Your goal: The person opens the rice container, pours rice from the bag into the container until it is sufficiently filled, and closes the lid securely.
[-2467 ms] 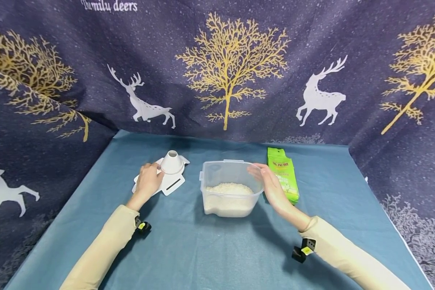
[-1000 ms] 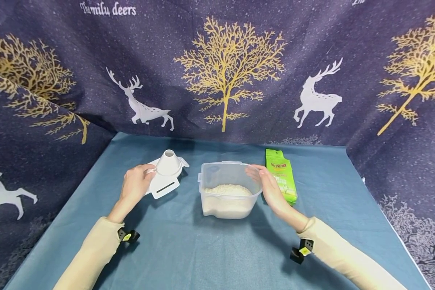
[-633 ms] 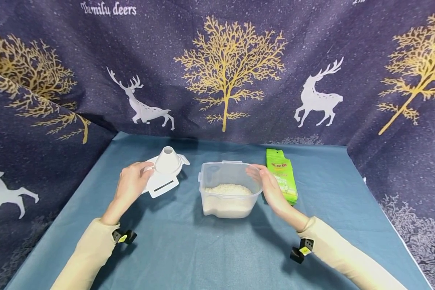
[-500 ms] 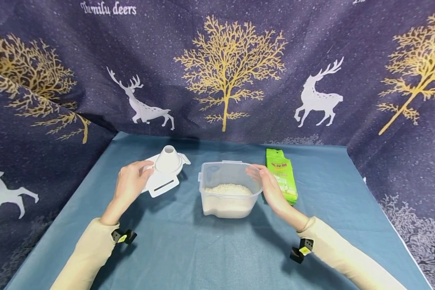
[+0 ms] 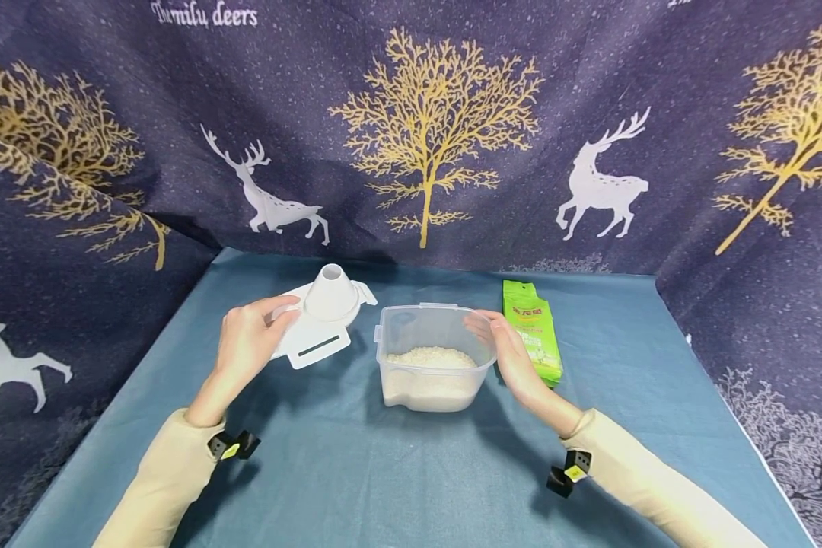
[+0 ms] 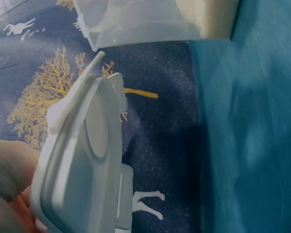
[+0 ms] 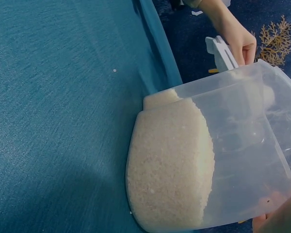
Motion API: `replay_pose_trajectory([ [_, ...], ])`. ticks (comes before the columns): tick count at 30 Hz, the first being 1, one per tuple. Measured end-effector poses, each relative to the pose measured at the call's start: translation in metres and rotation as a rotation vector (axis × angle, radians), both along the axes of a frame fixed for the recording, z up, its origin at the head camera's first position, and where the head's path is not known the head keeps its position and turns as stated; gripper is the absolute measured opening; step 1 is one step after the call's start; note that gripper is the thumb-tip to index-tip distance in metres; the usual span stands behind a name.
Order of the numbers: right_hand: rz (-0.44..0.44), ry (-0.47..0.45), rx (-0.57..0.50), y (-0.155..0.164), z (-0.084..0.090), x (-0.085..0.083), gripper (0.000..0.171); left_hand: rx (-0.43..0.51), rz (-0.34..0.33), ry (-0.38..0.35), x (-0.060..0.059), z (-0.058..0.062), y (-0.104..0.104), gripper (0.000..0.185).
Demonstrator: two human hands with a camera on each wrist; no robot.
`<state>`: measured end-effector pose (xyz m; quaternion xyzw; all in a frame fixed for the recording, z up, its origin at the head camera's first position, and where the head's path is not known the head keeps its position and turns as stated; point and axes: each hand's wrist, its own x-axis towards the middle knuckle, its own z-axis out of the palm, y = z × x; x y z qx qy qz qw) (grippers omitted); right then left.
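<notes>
A white lid [image 5: 322, 342] with a cone-shaped spout on top is raised off the table, left of a clear plastic container. My left hand [image 5: 245, 342] pinches its left edge between thumb and fingers. In the left wrist view the lid [image 6: 82, 170] shows its underside, with clip flaps along the rim. The open container [image 5: 431, 388] stands upright, partly filled with white rice [image 5: 433, 358]. My right hand [image 5: 517, 365] lies with straight fingers against the container's right wall. In the right wrist view the rice [image 7: 169, 165] fills the container's lower part.
A green printed packet [image 5: 536, 335] lies on the table just behind and right of my right hand. Blue cloth [image 5: 397, 487] covers the table. A dark curtain [image 5: 356, 152] with deer and trees hangs along the back and left.
The lid was first drawn left along the table by my left hand, then lifted; over the last half second it has risen and shifted right. Container and right hand stay put.
</notes>
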<state>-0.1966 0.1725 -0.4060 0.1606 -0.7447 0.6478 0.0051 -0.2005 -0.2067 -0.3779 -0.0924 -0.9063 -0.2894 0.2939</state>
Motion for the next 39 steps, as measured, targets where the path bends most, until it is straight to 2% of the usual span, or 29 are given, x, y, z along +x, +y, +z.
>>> replay_pose_trajectory([
  [7, -0.002, 0.002, -0.02, -0.001, 0.0, 0.0, 0.049, 0.038, -0.026, -0.001, 0.006, 0.007, 0.009, 0.021],
  [19, 0.004, -0.01, -0.013, 0.0, 0.0, 0.0, 0.049, 0.082, -0.061, 0.1, 0.011, 0.012, 0.02, 0.021],
  [29, 0.006, 0.0, -0.015, 0.0, -0.001, -0.001, 0.049, 0.146, -0.108, 0.062, 0.013, 0.015, 0.036, 0.021],
  [39, 0.01, 0.003, -0.015, 0.0, -0.002, -0.001, 0.049, 0.152, -0.168, 0.044, 0.016, 0.017, 0.052, 0.02],
])
